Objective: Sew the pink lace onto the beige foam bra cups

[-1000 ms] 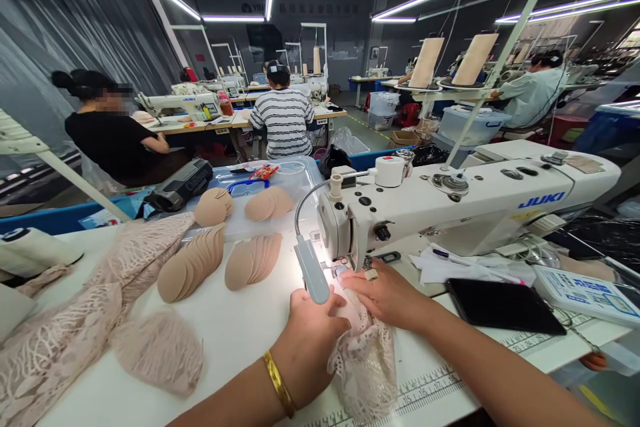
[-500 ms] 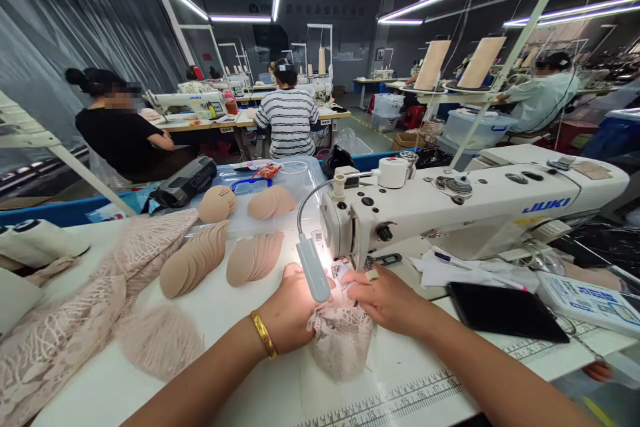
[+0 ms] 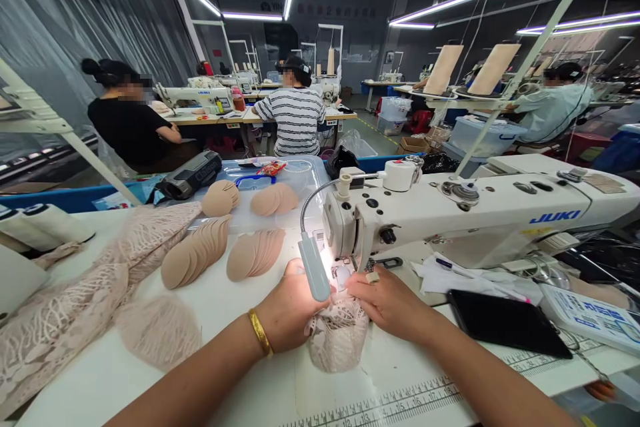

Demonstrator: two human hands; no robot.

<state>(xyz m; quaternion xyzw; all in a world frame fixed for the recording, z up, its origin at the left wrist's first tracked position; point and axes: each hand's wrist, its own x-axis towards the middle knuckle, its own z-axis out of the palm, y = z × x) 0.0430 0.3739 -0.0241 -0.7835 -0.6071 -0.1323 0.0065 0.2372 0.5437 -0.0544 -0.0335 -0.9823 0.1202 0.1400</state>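
Observation:
A pale pink lace piece [image 3: 341, 337] hangs toward me from beneath the needle area of a white sewing machine [image 3: 475, 203]. My left hand [image 3: 290, 303] grips its left side, the fingertips partly hidden behind a grey lamp head [image 3: 315, 270]. On the right side my right hand [image 3: 393, 297] pinches the lace close to the presser foot, with a light band round one finger. The needle itself is hard to make out in the lamp's glare. Left of my hands lie fanned stacks of beige oval pads [image 3: 255, 255] and a single lace-covered piece [image 3: 160, 332].
Lace fabric [image 3: 95, 300] spreads along the left side of the table. A clear plastic box lid [image 3: 310, 177] lies behind the pads. A black tablet [image 3: 507, 323], a pen and a white box [image 3: 595, 313] are at the right. Three co-workers sit beyond.
The lace has shifted slightly toward the machine between my hands, both of which keep hold. My view has turned a little to the left. A co-worker in stripes has turned their head.

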